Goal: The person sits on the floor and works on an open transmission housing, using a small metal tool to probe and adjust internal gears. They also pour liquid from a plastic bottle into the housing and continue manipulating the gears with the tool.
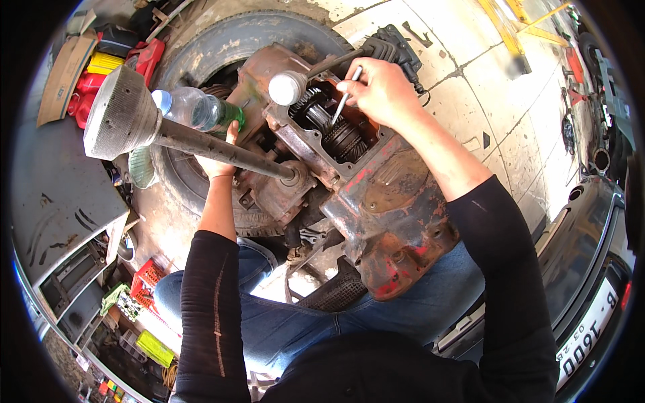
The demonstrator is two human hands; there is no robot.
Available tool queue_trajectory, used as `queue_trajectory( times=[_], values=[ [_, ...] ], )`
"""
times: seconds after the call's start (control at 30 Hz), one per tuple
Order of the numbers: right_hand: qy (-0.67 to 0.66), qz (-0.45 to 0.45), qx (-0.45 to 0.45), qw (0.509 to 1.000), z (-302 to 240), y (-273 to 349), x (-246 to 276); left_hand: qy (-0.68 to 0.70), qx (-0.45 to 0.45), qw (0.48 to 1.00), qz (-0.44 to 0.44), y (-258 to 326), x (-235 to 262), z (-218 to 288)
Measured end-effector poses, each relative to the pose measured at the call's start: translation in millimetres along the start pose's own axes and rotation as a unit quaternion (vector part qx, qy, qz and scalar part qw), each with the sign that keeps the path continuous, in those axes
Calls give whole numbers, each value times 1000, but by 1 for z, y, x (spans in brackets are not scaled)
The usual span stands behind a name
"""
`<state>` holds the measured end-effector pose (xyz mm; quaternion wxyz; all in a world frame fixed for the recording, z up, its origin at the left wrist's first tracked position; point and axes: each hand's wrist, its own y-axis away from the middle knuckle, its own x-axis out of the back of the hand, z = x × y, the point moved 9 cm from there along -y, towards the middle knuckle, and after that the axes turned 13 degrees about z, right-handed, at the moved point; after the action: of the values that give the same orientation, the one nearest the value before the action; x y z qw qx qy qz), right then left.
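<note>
My right hand (383, 93) pinches a thin silver metal rod (347, 95), its lower end down among the gears (342, 140) in the open gearbox housing (396, 191). The housing is rusty, with red paint patches, and sits before my knees. My left hand (216, 166) is partly hidden under a long metal shaft (222, 151) with a wide cone-shaped head (124, 114). One digit shows beyond the shaft, against the green base of a clear plastic bottle (195, 109); its grip cannot be made out. A gear lever with a white knob (287, 88) lies across the housing's far edge.
Behind the gearbox lies a large tyre (252, 33). On the left stand a grey metal cabinet (64, 195), a cardboard piece (66, 80) and red containers (87, 87). A dark car (584, 248) is close on my right. A yellow metal frame (507, 30) stands farther off.
</note>
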<state>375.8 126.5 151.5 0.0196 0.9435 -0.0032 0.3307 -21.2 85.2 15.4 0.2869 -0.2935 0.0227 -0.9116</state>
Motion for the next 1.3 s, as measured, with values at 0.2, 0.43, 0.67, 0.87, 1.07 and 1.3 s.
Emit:
queue_trajectory(
  times=[0.2,0.43,0.67,0.87,1.07,1.3],
  values=[
    [-80,25,-79,993,2,-1,19,-20,-13,1000,13,0,8,11],
    [44,8,-19,999,-3,-3,13,-6,-6,1000,13,-1,5,1],
    [97,9,53,994,-34,7,22,-21,12,1000,0,-1,2,-7],
    [111,-40,62,991,-48,11,16,0,-48,996,79,1,12,5],
    [89,-40,138,986,-51,16,8,-11,-4,1000,22,-1,4,-2],
    [85,-60,135,985,-48,18,-1,2,23,1000,5,-1,2,-6]
  ],
)
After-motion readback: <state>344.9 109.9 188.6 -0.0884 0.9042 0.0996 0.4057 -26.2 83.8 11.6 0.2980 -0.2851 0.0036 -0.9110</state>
